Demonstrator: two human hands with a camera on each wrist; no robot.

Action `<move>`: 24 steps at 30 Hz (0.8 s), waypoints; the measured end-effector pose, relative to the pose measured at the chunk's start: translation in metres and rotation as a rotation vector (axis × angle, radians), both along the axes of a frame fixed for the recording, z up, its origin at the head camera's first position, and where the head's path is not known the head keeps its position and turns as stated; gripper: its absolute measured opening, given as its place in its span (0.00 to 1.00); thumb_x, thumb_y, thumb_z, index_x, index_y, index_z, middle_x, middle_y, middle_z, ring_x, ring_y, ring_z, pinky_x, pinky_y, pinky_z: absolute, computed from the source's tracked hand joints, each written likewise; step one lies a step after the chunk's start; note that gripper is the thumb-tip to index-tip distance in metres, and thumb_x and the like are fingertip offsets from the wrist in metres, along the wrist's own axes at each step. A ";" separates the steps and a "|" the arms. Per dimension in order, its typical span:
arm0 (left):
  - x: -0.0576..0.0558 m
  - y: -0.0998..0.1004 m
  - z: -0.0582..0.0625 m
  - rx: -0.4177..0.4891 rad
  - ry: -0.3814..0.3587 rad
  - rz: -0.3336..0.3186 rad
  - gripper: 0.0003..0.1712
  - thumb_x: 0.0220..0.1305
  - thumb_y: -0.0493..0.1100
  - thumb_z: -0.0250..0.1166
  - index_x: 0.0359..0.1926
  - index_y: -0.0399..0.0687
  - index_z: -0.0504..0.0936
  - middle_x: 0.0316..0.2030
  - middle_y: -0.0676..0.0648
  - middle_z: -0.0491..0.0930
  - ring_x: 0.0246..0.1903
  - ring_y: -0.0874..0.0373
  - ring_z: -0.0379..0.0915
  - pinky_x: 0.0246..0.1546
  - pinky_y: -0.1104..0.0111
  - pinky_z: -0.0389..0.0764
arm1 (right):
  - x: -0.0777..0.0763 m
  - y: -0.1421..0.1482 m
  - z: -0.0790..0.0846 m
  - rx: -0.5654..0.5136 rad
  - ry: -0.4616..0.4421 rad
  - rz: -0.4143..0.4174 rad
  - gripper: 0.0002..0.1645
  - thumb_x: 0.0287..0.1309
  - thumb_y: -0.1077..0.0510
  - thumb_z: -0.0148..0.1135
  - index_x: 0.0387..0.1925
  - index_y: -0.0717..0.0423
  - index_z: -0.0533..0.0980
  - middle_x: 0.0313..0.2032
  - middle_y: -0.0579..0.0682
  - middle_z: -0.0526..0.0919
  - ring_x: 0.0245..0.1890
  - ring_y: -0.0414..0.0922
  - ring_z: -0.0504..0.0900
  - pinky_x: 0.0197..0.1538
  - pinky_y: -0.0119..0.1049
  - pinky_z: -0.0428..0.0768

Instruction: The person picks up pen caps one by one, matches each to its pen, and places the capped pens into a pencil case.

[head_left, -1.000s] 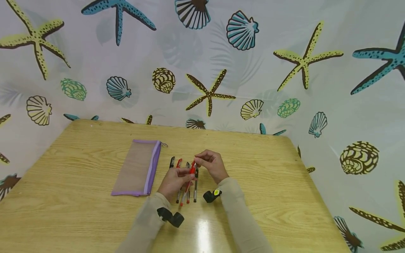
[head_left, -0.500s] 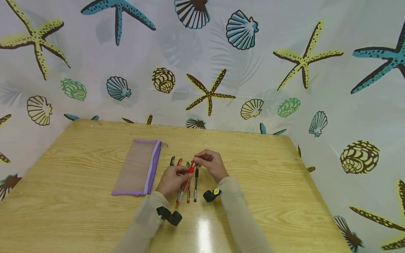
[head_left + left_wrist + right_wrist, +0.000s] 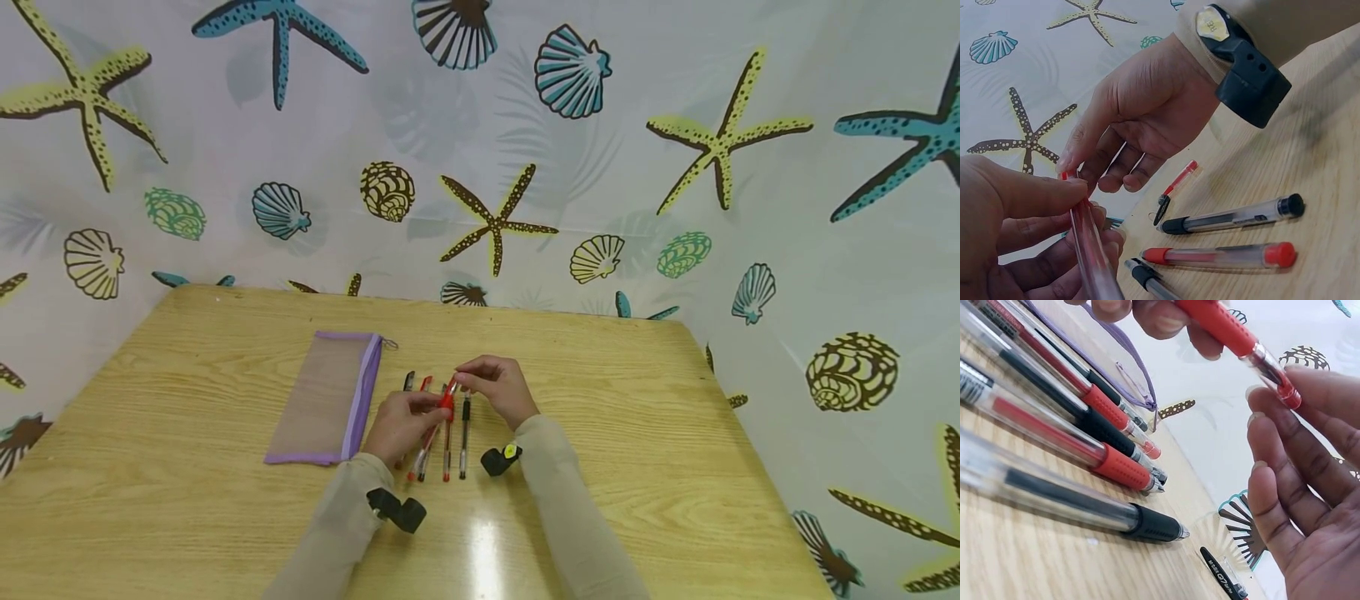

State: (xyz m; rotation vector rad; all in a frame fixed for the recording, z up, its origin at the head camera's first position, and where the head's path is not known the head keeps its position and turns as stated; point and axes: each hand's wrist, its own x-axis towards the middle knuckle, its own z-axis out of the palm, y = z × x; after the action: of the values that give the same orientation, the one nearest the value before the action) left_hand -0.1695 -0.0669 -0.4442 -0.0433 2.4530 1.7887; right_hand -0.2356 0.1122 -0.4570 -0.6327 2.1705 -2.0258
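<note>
My left hand (image 3: 397,427) holds a red gel pen (image 3: 1222,324) by its rubber grip, tilted above the table. At the pen's tip end, my right hand (image 3: 501,387) pinches the clear cap (image 3: 1282,385) between thumb and fingers. Under and beside the hands lie several pens. Of these, a black pen (image 3: 1147,519) and a red pen (image 3: 1124,467) have bare tips, while another red pen (image 3: 1107,411) wears its cap. Loose caps rest past the bare tips, among them a red cap (image 3: 1182,177) and a black-clipped cap (image 3: 1215,570).
A mesh zip pouch (image 3: 326,400) with purple edging lies flat to the left of the pens. The wooden table (image 3: 637,467) meets a shell-and-starfish patterned cloth (image 3: 315,125) at its back and right edges.
Both hands have shifted slightly left with the red pen. The pen's rear end has swung left over the other pens. Pouch and lying pens stay in place.
</note>
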 end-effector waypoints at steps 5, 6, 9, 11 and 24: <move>-0.001 -0.004 -0.001 -0.054 0.010 0.011 0.13 0.60 0.40 0.68 0.45 0.39 0.85 0.36 0.47 0.84 0.36 0.56 0.78 0.36 0.64 0.78 | -0.003 -0.004 0.001 0.054 -0.001 -0.003 0.19 0.60 0.61 0.65 0.44 0.76 0.78 0.32 0.46 0.84 0.38 0.67 0.78 0.43 0.58 0.76; -0.002 -0.005 -0.001 -0.068 0.013 0.015 0.13 0.60 0.40 0.68 0.45 0.40 0.85 0.36 0.47 0.84 0.35 0.56 0.77 0.36 0.64 0.78 | -0.004 -0.005 0.001 0.062 -0.002 -0.001 0.19 0.60 0.61 0.65 0.44 0.76 0.78 0.33 0.47 0.84 0.38 0.66 0.79 0.44 0.58 0.76; -0.002 -0.007 -0.003 -0.092 0.022 0.022 0.12 0.60 0.40 0.69 0.44 0.40 0.86 0.35 0.47 0.83 0.33 0.56 0.76 0.33 0.65 0.77 | -0.006 -0.007 0.001 0.088 -0.004 0.005 0.18 0.60 0.61 0.65 0.44 0.75 0.78 0.34 0.48 0.85 0.38 0.59 0.81 0.46 0.56 0.77; -0.003 -0.008 -0.004 -0.108 0.023 0.030 0.12 0.60 0.40 0.69 0.44 0.40 0.86 0.34 0.47 0.83 0.32 0.56 0.76 0.32 0.65 0.76 | -0.007 -0.008 0.000 0.103 -0.002 0.007 0.18 0.59 0.61 0.65 0.44 0.74 0.78 0.36 0.49 0.85 0.39 0.55 0.82 0.46 0.55 0.78; -0.006 -0.013 -0.012 -0.209 0.077 0.062 0.11 0.59 0.41 0.69 0.41 0.39 0.86 0.33 0.46 0.84 0.31 0.56 0.78 0.33 0.62 0.79 | -0.017 -0.020 0.002 0.264 0.004 0.041 0.16 0.59 0.60 0.65 0.44 0.69 0.81 0.40 0.56 0.85 0.40 0.52 0.83 0.45 0.41 0.81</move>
State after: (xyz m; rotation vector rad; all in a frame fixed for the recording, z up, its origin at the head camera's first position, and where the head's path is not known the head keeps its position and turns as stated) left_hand -0.1758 -0.0798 -0.4558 -0.0689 2.7124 1.5770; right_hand -0.2527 0.0921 -0.4546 -0.6392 2.3502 -1.6781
